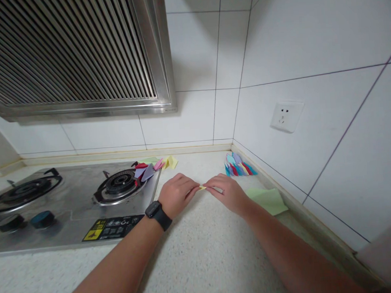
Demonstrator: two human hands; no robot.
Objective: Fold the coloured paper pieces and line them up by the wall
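Observation:
Between both hands, just above the speckled countertop point(202, 261), is a small piece of yellow paper point(202, 188), mostly covered by fingers. My left hand point(178, 191), with a black watch on its wrist, pinches the paper's left end. On the other end, the thumb and fingers of my right hand point(227, 192) are pressed together. Behind the right hand, several small folded papers point(239, 165) in blue, red, purple and white lie in a group. A light green paper sheet point(267, 200) rests partly behind my right forearm.
Left of me is a steel gas stove point(77, 215) with two burners. Colored folded papers point(147, 170) lie over its right back corner, and a yellow one point(170, 162) sits beside them. A range hood point(158, 56) hangs above. The tiled right wall holds a socket point(287, 116).

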